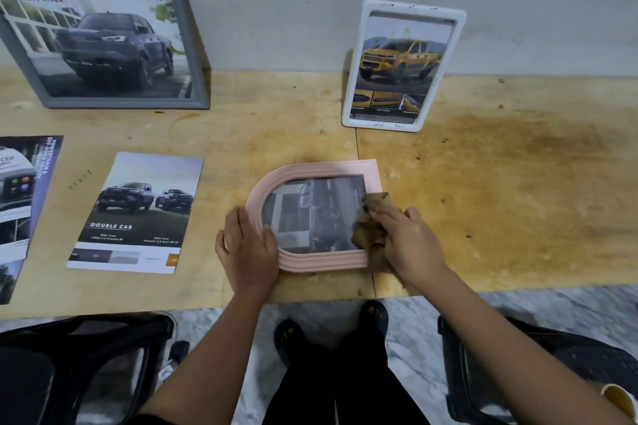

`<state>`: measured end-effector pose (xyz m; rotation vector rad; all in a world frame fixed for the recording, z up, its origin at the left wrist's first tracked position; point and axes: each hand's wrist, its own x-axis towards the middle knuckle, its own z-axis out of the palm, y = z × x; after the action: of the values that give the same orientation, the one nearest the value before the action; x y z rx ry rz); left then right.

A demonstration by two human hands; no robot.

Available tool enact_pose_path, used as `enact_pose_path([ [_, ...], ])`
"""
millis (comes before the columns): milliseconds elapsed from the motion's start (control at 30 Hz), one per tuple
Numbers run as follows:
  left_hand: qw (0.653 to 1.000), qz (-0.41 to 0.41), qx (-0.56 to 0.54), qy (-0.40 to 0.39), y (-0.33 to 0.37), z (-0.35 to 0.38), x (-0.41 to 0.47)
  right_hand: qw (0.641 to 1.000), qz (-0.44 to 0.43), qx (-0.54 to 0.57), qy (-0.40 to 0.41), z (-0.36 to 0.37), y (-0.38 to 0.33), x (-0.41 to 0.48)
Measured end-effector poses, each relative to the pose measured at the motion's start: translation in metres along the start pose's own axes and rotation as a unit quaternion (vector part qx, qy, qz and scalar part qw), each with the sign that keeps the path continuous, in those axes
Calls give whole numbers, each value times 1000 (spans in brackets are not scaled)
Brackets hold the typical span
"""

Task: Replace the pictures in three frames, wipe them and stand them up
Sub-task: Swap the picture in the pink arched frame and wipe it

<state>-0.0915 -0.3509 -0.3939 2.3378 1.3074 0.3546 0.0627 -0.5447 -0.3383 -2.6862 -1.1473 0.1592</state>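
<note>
The pink frame [321, 259] lies flat on the surface [500, 183] near its front edge, straight ahead of me; its long axis runs left to right, arched end to my left, square end to my right. My left hand [250, 248] rests flat over the arch, fingers spread, thumb on the glass, pinning it. My right hand [411, 241] holds a bunched cloth [371, 231] pressed on the glass at the square end. I judge the unwiped glass lies leftward from the cloth, so the stroke should run along that axis toward the left hand. The grey frame [121, 102] and white frame [414, 7] already stand at the wall.
</note>
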Motion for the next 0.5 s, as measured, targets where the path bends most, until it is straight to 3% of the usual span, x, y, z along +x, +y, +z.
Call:
enact_pose_path([
  [133,1000,5,1,12,0,0,0,999,-47,8,-16,-5,2,-25],
  [300,1000,17,8,24,-1,-1,0,991,-13,84,-99,-12,5,-39],
  [400,999,20,10,28,-1,-2,1,963,89,202,-156,-26,15,-34],
  [500,1000,14,6,12,-2,-4,1,937,226,266,-32,-49,32,-25],
])
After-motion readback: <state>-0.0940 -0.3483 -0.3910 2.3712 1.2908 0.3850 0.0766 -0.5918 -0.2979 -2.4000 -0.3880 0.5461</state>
